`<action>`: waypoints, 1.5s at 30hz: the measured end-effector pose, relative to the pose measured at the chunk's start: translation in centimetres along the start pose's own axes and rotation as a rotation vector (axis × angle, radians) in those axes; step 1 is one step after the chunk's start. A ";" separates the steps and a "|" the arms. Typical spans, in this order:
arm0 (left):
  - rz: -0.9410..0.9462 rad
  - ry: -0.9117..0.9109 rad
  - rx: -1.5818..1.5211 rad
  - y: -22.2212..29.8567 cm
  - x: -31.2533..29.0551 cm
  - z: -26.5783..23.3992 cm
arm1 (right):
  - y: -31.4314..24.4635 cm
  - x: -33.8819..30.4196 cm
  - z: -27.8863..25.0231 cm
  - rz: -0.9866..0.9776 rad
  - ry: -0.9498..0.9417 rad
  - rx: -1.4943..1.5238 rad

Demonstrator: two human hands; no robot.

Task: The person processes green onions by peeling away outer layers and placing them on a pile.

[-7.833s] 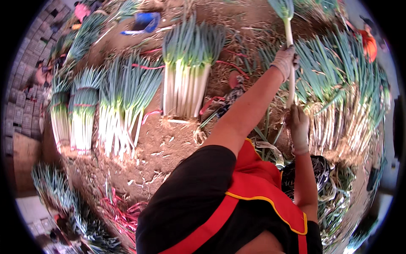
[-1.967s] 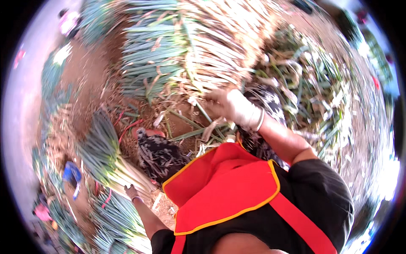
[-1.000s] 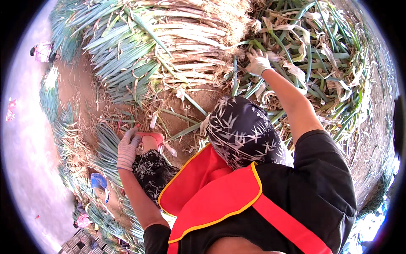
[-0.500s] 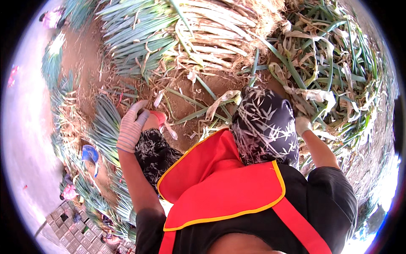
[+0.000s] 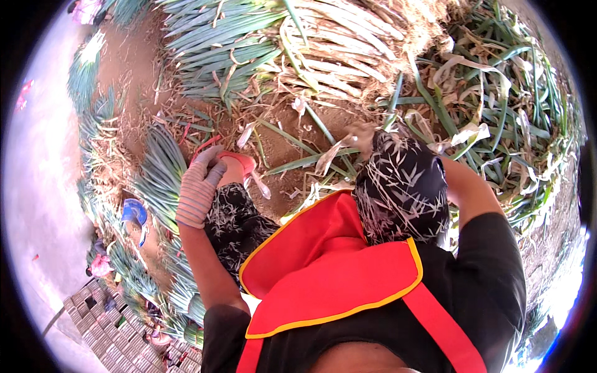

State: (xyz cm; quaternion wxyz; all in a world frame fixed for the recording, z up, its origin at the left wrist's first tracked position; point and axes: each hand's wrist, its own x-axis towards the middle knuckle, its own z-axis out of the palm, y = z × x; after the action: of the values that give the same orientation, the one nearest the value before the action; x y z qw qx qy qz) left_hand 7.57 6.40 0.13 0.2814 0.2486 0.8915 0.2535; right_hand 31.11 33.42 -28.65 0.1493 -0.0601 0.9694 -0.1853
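At far left, on the dirt floor, bundles of leeks [image 5: 158, 177] lie side by side, with a small blue thing [image 5: 134, 212] just beyond them. Next comes the left hand [image 5: 199, 193] in a striped knit glove. Its fingers are pressed together and bent over the near end of a red thing [image 5: 239, 163], which it touches. Whether it truly grips it I cannot tell. The red thing is smooth, rounded and shoe-like, and sits on the dirt just above a knee in dark leaf-print cloth [image 5: 236, 217].

Judging from this, the work goes best with a firm, full-finger hold close to the end, since a loose glove would likely slip on so smooth a surface. It also seems wise to keep the husks out from under the fingers.

Right of it a loose leek [image 5: 311, 158] lies across the dirt, green and flat, apart from the hand. The second leaf-print cloth [image 5: 404, 186] covers the middle, and the right hand is hidden behind it, with only the bare forearm [image 5: 469, 189] showing. Its state cannot be told.

Above, a big heap of leeks [image 5: 311, 43] shows pale stalks and green tops. At right lies a tangle of stripped leaves [image 5: 497, 124], dry and limp.
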 end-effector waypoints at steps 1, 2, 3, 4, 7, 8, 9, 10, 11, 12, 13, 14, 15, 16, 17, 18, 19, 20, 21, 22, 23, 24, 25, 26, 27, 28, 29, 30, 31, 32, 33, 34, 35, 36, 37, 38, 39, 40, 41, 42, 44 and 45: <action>-0.008 -0.012 0.011 0.6 0.5 0.0 | 0.2 2.2 3.8 -0.152 0.105 -0.062; -0.036 -0.017 0.011 0.6 0.5 0.0 | -0.3 3.2 3.6 -0.229 0.021 -0.097; -0.061 -0.025 0.013 0.6 0.5 0.1 | -0.9 4.3 3.4 -0.305 -0.060 -0.123; -0.054 -0.027 -0.015 0.4 0.5 0.1 | -1.3 5.1 3.6 -0.347 -0.118 -0.157; -0.055 0.009 -0.010 0.6 0.4 0.1 | -1.8 5.7 4.9 -0.299 -0.191 -0.157; -0.056 -0.007 -0.045 0.8 0.5 0.0 | -1.3 5.5 5.5 -0.248 -0.199 -0.147; -0.041 0.006 -0.035 1.0 0.5 -0.1 | -0.5 5.3 6.0 -0.179 -0.200 -0.129; -0.026 0.020 -0.031 1.2 0.2 0.1 | 0.4 4.7 6.4 -0.113 -0.199 -0.117; -0.008 0.033 -0.027 1.5 0.1 0.2 | 1.5 3.9 6.8 -0.026 -0.198 -0.099; 0.004 0.030 -0.001 1.9 0.0 0.1 | 3.0 3.3 7.0 0.079 -0.193 -0.074; 0.007 0.022 -0.024 1.9 0.3 0.3 | 4.1 2.0 7.1 0.192 -0.182 -0.062; -0.004 0.022 -0.047 1.4 0.2 0.3 | 5.5 1.1 7.2 0.296 -0.178 -0.039; -0.014 0.020 -0.069 1.2 0.2 0.5 | 6.6 -0.7 7.4 0.394 -0.158 -0.024; -0.021 -0.025 -0.027 2.1 0.5 0.5 | 7.7 -3.1 7.4 0.516 -0.124 0.008; -0.008 -0.035 -0.006 2.2 0.3 0.6 | 8.5 -5.2 7.6 0.612 -0.082 0.048; 0.006 -0.046 0.015 2.1 0.1 0.7 | 9.2 -7.2 7.8 0.700 -0.023 0.075; 0.016 -0.057 0.030 1.3 -0.1 0.7 | 8.5 -9.7 5.6 0.825 0.029 0.144; 0.062 -0.046 0.076 0.8 0.3 0.8 | 9.5 -13.2 7.4 0.898 0.028 0.125; 0.039 -0.074 0.036 0.7 0.5 0.9 | 10.5 -17.6 9.4 0.972 0.025 0.106; 0.000 -0.089 -0.007 0.6 0.2 1.0 | 10.2 -20.9 9.9 0.999 -0.085 0.064; -0.039 -0.103 -0.050 0.6 0.1 1.1 | 9.3 -24.1 10.2 1.025 -0.196 0.024; -0.064 -0.131 -0.059 1.0 0.3 1.1 | 8.2 -27.1 11.7 1.054 -0.330 -0.001; -0.048 -0.141 -0.066 0.6 0.5 1.1 | 6.7 -29.7 13.5 1.074 -0.463 -0.022; -0.034 -0.145 -0.073 -0.5 0.8 1.2 | 5.3 -32.2 14.7 1.035 -0.547 -0.054; -0.023 -0.143 -0.080 -1.9 1.2 1.1 | 3.8 -34.3 15.4 0.990 -0.630 -0.087; -0.014 -0.150 -0.079 -3.5 1.6 0.9 | 2.4 -36.3 16.1 0.995 -0.667 -0.116; -0.028 -0.167 -0.092 -3.5 1.8 1.3 | 1.2 -38.5 16.9 1.005 -0.705 -0.140; -0.042 -0.181 -0.105 -3.1 1.8 1.5 | 0.1 -41.0 18.4 1.081 -0.737 -0.122; -0.052 -0.195 -0.117 -2.4 2.2 1.5 | -0.5 -43.2 19.7 1.161 -0.764 -0.102; -0.059 -0.204 -0.102 -1.5 2.1 1.9 | -1.1 -45.0 19.2 1.122 -0.813 -0.076; -0.089 -0.202 -0.127 -2.8 2.3 1.7 | -1.9 -46.8 18.2 1.074 -0.861 -0.058; -0.035 -0.182 -0.115 -3.9 2.7 1.7 | -2.4 -48.6 17.5 1.074 -0.871 -0.046; 0.002 -0.149 -0.110 -5.0 2.3 1.5 | -2.6 -50.1 17.0 1.081 -0.876 -0.050; -0.018 -0.190 -0.127 -3.7 2.6 1.8 | -3.9 -52.2 16.9 1.112 -0.877 -0.036; -0.013 -0.204 -0.128 -3.7 2.5 1.7 | -4.5 -53.8 16.8 1.127 -0.883 -0.034; -0.019 -0.204 -0.140 -4.9 2.4 1.6 | -4.8 -55.1 16.2 1.132 -0.892 -0.049; -0.013 -0.210 -0.142 -5.5 2.8 1.5 | -5.7 -56.6 16.1 1.146 -0.894 -0.040; 0.043 -0.168 -0.052 -6.6 3.2 1.5 | -6.4 -57.7 16.3 1.150 -0.893 -0.038; -0.075 -0.201 -0.123 -3.5 1.9 1.4 | -7.4 -58.5 16.6 1.155 -0.894 -0.027; -0.049 -0.173 -0.109 -4.1 2.7 1.8 | -8.8 -59.1 16.8 1.157 -0.900 -0.015; -0.054 -0.171 -0.134 -5.1 1.5 1.1 | -8.8 -57.9 17.9 1.083 -0.880 -0.012; -0.040 -0.205 -0.126 -3.1 2.1 1.4 | -9.9 -57.1 19.0 1.075 -0.859 0.022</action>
State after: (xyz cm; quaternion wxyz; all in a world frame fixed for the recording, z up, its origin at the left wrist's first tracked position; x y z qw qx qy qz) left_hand 6.01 5.74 -3.51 0.3909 0.2374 0.8452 0.2767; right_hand 91.74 27.63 -26.48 0.5919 0.3625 0.7177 -0.0552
